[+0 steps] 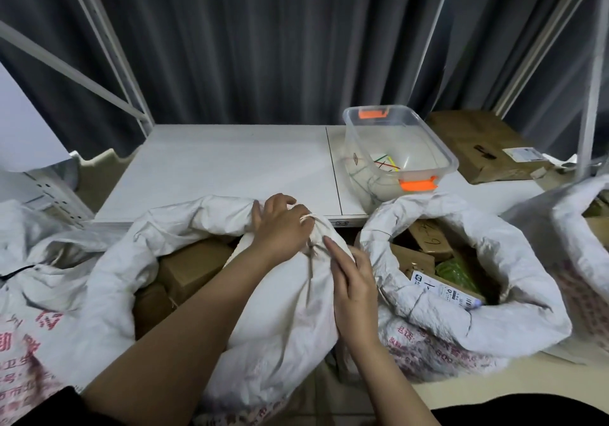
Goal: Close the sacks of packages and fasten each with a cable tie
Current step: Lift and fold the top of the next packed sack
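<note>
Left hand (280, 228) curls in a grip (fingers bent), right hand (351, 277) flat, fingers straight, alongside it.

A white table (214, 168) fills the middle of the frame, a dark seam running down its right part. A clear tub (400, 149) with orange clips stands on it at right of centre; a flat carton (481, 145) lies at far right

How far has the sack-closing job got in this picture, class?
Done: none visibly tied yet. In hand: the left hand bunches the middle sack's mouth while the right hand presses beside it; boxes still show. Left: the open sack at right, with ties waiting in the tub.
</note>
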